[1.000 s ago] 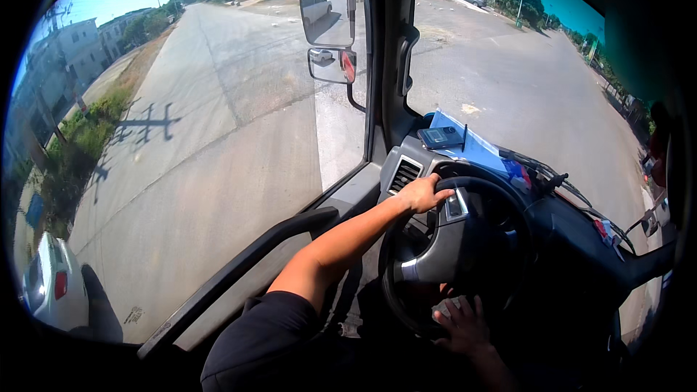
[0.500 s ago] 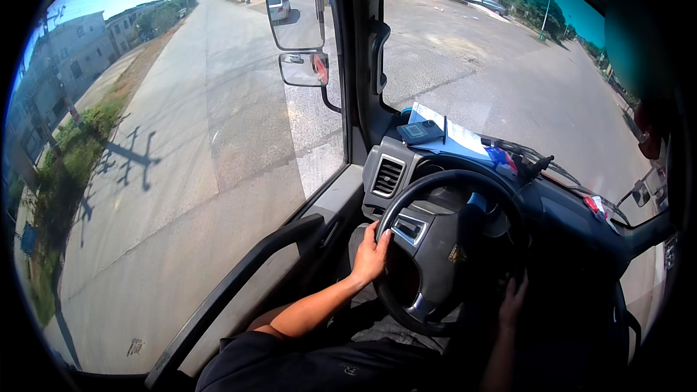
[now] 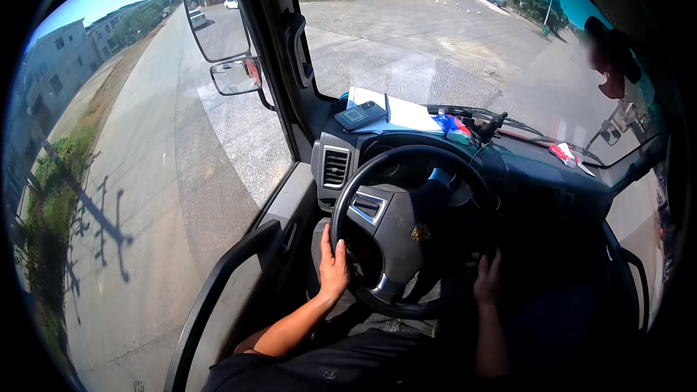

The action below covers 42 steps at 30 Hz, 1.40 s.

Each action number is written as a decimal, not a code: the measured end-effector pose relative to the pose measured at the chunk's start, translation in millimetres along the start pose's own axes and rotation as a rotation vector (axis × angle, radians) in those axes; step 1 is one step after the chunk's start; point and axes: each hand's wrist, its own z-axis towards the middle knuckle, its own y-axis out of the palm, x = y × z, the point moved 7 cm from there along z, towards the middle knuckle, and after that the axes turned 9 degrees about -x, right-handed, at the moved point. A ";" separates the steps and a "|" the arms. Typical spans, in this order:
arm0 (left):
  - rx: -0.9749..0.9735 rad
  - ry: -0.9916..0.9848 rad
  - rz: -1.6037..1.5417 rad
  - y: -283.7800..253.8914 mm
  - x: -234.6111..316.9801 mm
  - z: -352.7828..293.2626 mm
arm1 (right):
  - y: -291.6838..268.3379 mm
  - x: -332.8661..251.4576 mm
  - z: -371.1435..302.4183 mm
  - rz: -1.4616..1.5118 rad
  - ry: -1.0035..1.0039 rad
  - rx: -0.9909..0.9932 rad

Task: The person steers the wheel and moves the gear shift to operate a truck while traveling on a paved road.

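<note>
Wheel (image 3: 399,234), black and tilted, stands before the driver, just below the dashboard (image 3: 537,174). Watching from alongside, I'd judge it stiff and firmly mounted, a thing to be turned rather than lifted, and nothing about it looks fragile. Its rim has a smooth sheen, so a dry palm might slide a little; the outer left and right sides seem the best places to take hold.

The left hand (image 3: 335,270) is at the lower left of the rim: its grip is loosely closed, with the rim between the thumb and nearly straight fingers, and the forearm (image 3: 294,327) slants up to it from the lower edge. The right hand (image 3: 487,277) is upright in shadow near the lower right of the rim, fingers raised; whether its grip has hold of anything, I cannot tell. A phone (image 3: 361,115) lies over papers (image 3: 415,117) atop the dashboard.
</note>
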 end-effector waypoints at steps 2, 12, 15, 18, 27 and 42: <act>-0.046 -0.087 -0.008 0.0 2.2 -21.8 | -11.4 12.9 -25.4 -0.178 -0.019 -0.039; -0.070 -0.023 0.090 -0.5 -20.0 -98.8 | -147.5 65.7 -98.8 -1.148 -0.226 0.167; -0.081 -0.032 0.041 -0.1 -11.7 -110.1 | -182.8 102.4 -114.9 -1.232 -0.087 0.195; -0.086 -0.087 0.030 6.0 -12.5 -141.1 | -204.3 136.7 -135.1 -0.806 0.082 0.237; -0.058 0.053 0.118 8.5 -31.4 -157.4 | -227.8 184.2 -196.1 -0.821 0.017 0.334; -0.580 0.702 1.179 333.8 122.9 -27.4 | -220.7 190.3 -187.6 -0.781 -0.083 0.322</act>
